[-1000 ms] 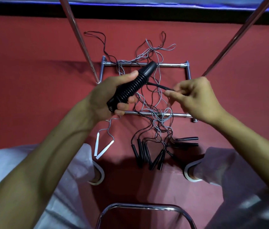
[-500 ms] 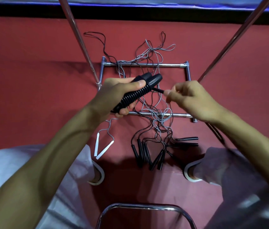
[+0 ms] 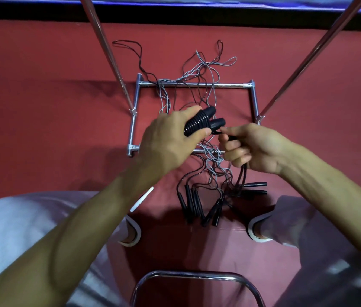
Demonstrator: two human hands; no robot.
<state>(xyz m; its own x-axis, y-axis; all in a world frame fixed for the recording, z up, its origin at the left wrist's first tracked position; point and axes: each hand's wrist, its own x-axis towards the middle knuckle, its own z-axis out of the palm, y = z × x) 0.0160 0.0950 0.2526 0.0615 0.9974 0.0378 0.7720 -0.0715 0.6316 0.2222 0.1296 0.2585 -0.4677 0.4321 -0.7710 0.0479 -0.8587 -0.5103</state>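
Note:
My left hand [image 3: 170, 138] grips two black ribbed skipping-rope handles [image 3: 201, 121] side by side, their tips pointing up and right. My right hand [image 3: 252, 147] is close beside them, its fingers curled round the black rope [image 3: 242, 173] that leaves the handles and hangs down from my fist. Both hands are above the chrome rack frame [image 3: 197, 85] on the red floor.
Several black and grey ropes [image 3: 206, 72] drape over the rack, with black handles [image 3: 199, 204] and a white handle [image 3: 141, 199] lying near my feet. Two slanted chrome poles [image 3: 106, 49] rise at left and right. A chrome chair rail [image 3: 192, 274] is at the bottom centre.
My hands have come closer together. The left hand now holds two handles together and has tilted them more upright; the right hand has gathered the rope into its fist.

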